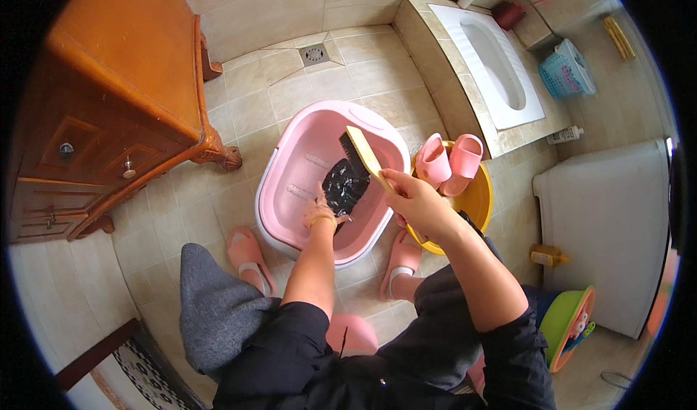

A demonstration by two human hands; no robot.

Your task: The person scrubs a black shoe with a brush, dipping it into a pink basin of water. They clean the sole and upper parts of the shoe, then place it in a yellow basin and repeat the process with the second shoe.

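A pink plastic tub (272, 192) stands on the tiled floor between my feet. Inside it lies a wet, shiny black item (340, 186), perhaps a shoe; its kind is not certain. My left hand (321, 211), with a yellow bangle at the wrist, rests on the near left side of that black item. In my right hand (408, 195) is the handle of a wooden scrubbing brush (364, 151). The brush's dark bristles face left, over the tub and beside the black item. Part of the left palm is hidden.
Right of the tub, a yellow basin (479, 203) holds pink slippers (463, 162). A wooden cabinet (130, 72) stands at the left, a raised squat toilet (493, 67) at the upper right. A floor drain (314, 55) lies beyond the tub. Bottle (547, 256) and green basin (561, 323) are at right.
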